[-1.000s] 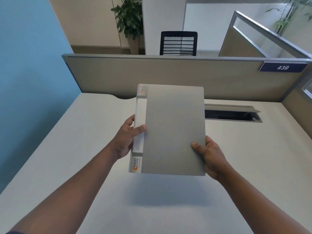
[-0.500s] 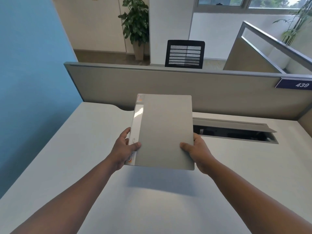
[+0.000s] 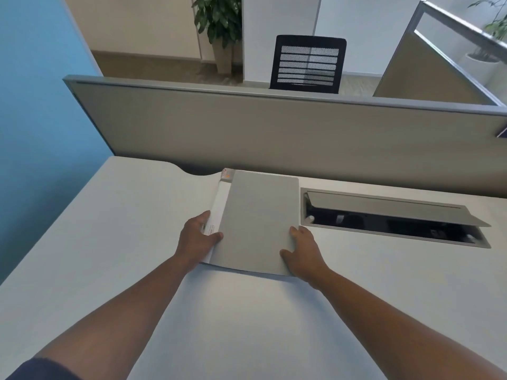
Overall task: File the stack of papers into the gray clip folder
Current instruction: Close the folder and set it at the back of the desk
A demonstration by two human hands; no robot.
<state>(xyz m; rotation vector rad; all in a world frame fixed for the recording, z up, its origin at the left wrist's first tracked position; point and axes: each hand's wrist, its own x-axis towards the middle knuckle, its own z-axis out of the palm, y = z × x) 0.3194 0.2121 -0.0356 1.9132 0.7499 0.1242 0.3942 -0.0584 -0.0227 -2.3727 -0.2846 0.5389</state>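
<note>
Just left of the open cable tray (image 3: 395, 215), a closed gray clip folder with a white spine (image 3: 258, 223) is held low over the white desk (image 3: 109, 242), gripped by the left hand (image 3: 196, 238) at its spine and the right hand (image 3: 303, 252) at its opposite edge.

There is one gray clip folder (image 3: 259, 220) on one bench (image 3: 109, 242), and two hands, the left hand (image 3: 196, 237) and the right hand (image 3: 303, 252). One open cable hatch (image 3: 389, 215) is in the bench. Beyond one partition (image 3: 274, 133) are one black chair (image 3: 307, 67) and two potted plants (image 3: 219, 23), (image 3: 491, 37).
</note>
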